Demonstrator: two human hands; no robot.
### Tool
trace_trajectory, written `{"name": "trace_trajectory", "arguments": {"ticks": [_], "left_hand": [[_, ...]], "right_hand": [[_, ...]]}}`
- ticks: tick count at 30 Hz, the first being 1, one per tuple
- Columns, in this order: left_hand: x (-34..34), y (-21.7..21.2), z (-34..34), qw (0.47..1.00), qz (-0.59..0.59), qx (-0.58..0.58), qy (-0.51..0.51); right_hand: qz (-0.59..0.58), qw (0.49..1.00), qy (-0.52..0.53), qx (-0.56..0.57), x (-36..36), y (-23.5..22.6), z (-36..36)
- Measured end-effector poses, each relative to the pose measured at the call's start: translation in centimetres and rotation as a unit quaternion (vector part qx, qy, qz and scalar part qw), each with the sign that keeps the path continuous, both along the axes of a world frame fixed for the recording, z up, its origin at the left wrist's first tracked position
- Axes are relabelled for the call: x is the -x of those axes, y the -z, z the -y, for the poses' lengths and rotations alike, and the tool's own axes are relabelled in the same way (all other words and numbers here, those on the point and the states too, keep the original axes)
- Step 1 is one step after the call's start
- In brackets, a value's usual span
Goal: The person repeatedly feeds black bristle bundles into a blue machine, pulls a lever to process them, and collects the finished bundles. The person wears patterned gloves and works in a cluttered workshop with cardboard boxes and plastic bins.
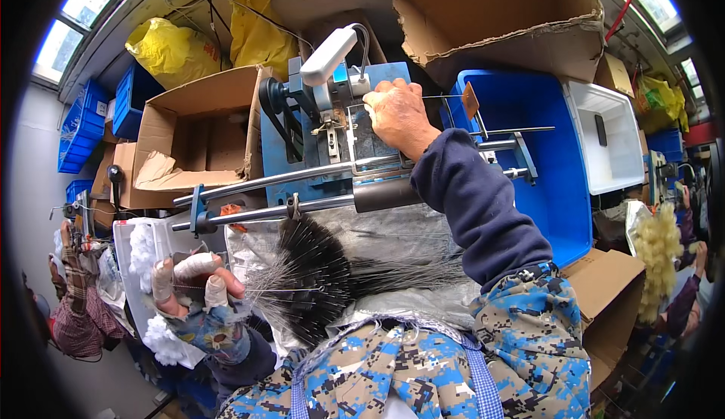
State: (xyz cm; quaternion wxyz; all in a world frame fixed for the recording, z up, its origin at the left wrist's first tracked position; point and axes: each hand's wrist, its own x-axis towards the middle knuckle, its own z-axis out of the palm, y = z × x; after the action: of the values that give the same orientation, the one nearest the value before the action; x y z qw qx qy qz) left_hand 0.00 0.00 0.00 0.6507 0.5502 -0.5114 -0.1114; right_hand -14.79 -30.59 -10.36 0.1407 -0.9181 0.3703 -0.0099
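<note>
My right hand (400, 115) reaches over the bed of a blue bench machine (377, 79), back of the hand up. Its fingers are curled down and hide whatever lies under them. My left hand (198, 281), several fingers wrapped in white tape, is turned up with bent fingers apart, and I see nothing held in it. Just right of it lies a bundle of black bristles (313, 275) with thin metal wires (404, 272) fanning out on both sides. A patterned sleeve cuff (219, 336) covers my left wrist.
Two steel rails (302, 174) cross the machine's front. An empty-looking cardboard box (200, 132) stands left, a deep blue bin (544, 177) and a white tub (608, 140) right. A white bin (136, 257) holds white fluff. Other people sit at both sides.
</note>
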Motion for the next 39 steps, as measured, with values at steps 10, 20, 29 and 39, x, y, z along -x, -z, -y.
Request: {"name": "trace_trajectory", "arguments": {"ticks": [10, 20, 29, 39], "left_hand": [[1.3, 2.1, 0.6, 0.981, -0.189, -0.051, 0.013], [2.3, 3.2, 1.1, 0.973, -0.215, -0.083, 0.016], [2.7, 2.5, 1.4, 0.97, -0.207, -0.129, 0.011], [2.9, 3.1, 2.4, 0.964, -0.244, -0.108, 0.009]], "right_hand": [[0.072, 0.991, 0.033, 0.106, 4.3, -0.8, -4.4], [0.103, 0.991, 0.027, 0.078, 0.8, 0.2, -6.0], [0.108, 0.991, -0.024, 0.076, -0.7, -0.3, -6.5], [0.016, 0.974, 0.02, 0.227, 4.6, -2.3, -0.8]]}}
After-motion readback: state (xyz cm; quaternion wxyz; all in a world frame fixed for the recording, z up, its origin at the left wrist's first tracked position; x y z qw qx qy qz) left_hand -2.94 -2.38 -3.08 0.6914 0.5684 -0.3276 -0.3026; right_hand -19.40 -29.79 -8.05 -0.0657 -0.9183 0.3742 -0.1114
